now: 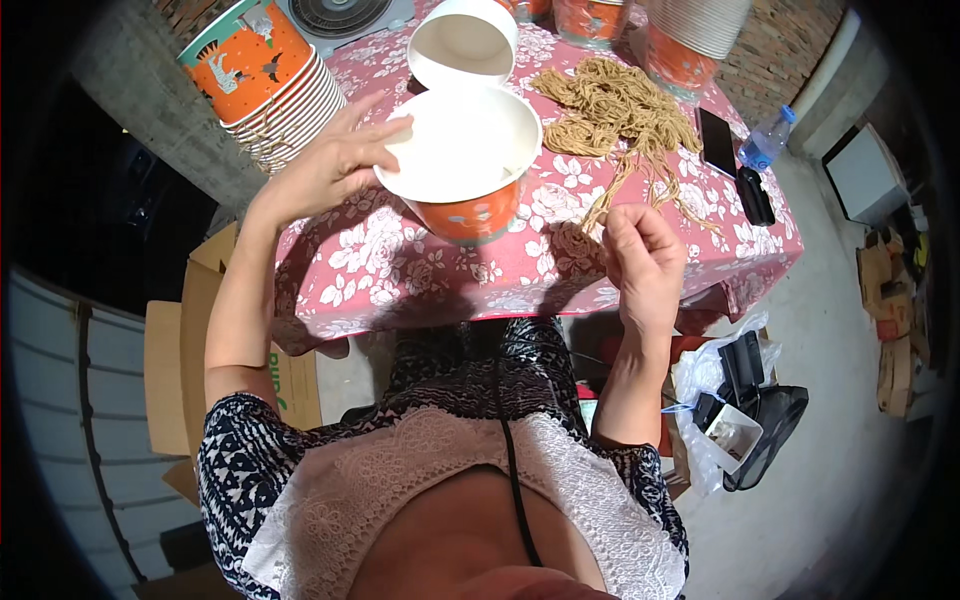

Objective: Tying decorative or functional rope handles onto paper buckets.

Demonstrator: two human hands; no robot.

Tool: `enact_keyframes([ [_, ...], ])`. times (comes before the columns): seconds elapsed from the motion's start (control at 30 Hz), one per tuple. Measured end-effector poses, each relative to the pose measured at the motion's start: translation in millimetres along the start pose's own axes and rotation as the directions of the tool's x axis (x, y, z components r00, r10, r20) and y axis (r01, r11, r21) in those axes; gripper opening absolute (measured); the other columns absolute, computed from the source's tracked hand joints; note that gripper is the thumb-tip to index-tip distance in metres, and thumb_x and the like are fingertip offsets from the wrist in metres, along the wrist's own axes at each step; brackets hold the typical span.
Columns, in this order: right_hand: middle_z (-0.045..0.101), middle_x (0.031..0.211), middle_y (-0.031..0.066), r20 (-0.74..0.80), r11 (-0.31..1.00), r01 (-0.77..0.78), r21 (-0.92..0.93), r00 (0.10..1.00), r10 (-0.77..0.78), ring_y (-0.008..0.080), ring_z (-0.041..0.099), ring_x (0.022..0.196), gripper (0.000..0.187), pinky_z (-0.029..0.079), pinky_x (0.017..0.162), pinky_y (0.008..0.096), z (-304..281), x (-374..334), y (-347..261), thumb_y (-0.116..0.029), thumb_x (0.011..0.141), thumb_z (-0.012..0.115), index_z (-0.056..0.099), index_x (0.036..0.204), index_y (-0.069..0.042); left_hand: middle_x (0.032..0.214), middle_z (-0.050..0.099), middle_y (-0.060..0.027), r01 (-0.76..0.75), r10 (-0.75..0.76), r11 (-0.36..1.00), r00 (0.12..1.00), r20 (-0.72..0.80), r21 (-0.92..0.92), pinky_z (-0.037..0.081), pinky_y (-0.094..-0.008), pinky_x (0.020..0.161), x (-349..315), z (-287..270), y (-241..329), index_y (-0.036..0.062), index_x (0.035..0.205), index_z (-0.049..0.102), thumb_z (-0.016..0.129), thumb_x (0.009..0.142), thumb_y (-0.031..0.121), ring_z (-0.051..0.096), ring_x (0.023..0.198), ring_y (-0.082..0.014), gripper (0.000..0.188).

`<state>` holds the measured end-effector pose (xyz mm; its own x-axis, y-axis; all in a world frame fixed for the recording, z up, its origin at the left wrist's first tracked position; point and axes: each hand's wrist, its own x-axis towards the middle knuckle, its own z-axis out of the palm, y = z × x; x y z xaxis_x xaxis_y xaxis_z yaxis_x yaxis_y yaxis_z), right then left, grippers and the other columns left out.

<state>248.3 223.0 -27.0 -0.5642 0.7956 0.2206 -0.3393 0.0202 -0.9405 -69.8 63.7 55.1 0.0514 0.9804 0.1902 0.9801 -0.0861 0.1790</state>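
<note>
Head view. The orange bucket point(468, 212) is at the near side of the table, white mouth up and facing the wearer; cannot tell whether its base is fully on the flowered cloth point(370, 265). Left hand point(345, 155): partly open, fingers spread, fingertips at the bucket's left rim; a light contact, not a full grasp. Right hand point(648, 262): fingers curled into a loose fist, thumb against index finger, near the table edge. Thin cord ends lie beside its knuckles; cannot tell whether it pinches one.

Behind: tan cord heap point(620, 105), loose strands trailing toward the right hand; a second bucket point(463, 45), its open mouth facing the wearer, just beyond the first; nested stack point(270, 115) leaning at left.

Risks, judged: bucket may swing or tip, being steadied on one side only. Pulling one strand could snag others, since the heap is tangled. A leftward elbow or wrist knock could topple the leaning stack.
</note>
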Motion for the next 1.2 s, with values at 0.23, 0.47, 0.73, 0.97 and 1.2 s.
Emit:
enact_keyframes([
  [0.23,0.049,0.059,-0.0069,-0.136,0.987,0.113,0.112,0.986,-0.097,0.0007,0.037,0.046,0.017,0.024,0.040,0.0183,8,6,-18,-0.017,0.096,0.062,0.064,0.087,-0.003,0.083,0.066,-0.0079,-0.172,0.166,0.981,0.984,0.067,0.091,0.034,-0.0516,0.112,-7,6,50,0.0045,0.083,0.067,0.070,0.073,0.004,0.063,0.102,-0.0274,0.010],
  [0.47,0.048,0.059,-0.0070,-0.091,0.989,0.144,0.040,0.986,-0.140,0.0004,0.036,0.046,0.016,0.024,0.041,0.0177,21,38,-46,-0.014,0.094,0.062,0.066,0.086,-0.001,0.075,0.060,-0.0110,-0.351,0.351,0.936,0.935,0.052,-0.011,0.050,-0.0406,0.075,-12,17,100,0.0030,0.093,0.058,0.061,0.078,0.019,0.064,0.077,-0.0271,0.023],
  [0.73,0.046,0.059,-0.0074,0.130,0.949,0.222,-0.226,0.972,-0.196,0.0008,0.035,0.046,0.017,0.024,0.041,0.0191,49,96,-39,-0.016,0.093,0.065,0.066,0.088,0.000,0.087,0.060,-0.0194,-0.027,-0.003,0.965,0.994,-0.114,-0.262,0.050,-0.0401,0.070,14,35,133,-0.0061,0.107,0.059,0.066,0.088,0.023,0.063,0.079,-0.0306,0.035],
  [0.97,0.061,0.071,0.0041,0.314,0.738,0.456,-0.498,0.888,-0.337,0.0095,0.052,0.063,0.017,0.043,0.058,0.0276,61,130,-45,-0.014,0.089,0.066,0.068,0.090,0.003,0.097,0.067,-0.0138,-0.069,-0.016,0.986,0.869,-0.495,-0.152,0.051,-0.0341,0.076,75,11,52,-0.0008,0.102,0.067,0.061,0.089,0.017,0.065,0.088,-0.0248,0.022],
  [1.2,0.066,0.080,0.0120,0.390,0.585,0.565,-0.582,0.825,-0.408,0.0206,0.063,0.069,0.013,0.049,0.063,0.0316,67,138,-51,-0.012,0.087,0.066,0.070,0.093,-0.001,0.058,0.059,-0.0058,-0.020,-0.104,0.777,0.982,-0.159,-0.630,0.044,-0.0300,0.053,134,38,35,-0.0009,0.082,0.071,0.066,0.078,0.018,0.055,0.054,-0.0110,0.020],
])
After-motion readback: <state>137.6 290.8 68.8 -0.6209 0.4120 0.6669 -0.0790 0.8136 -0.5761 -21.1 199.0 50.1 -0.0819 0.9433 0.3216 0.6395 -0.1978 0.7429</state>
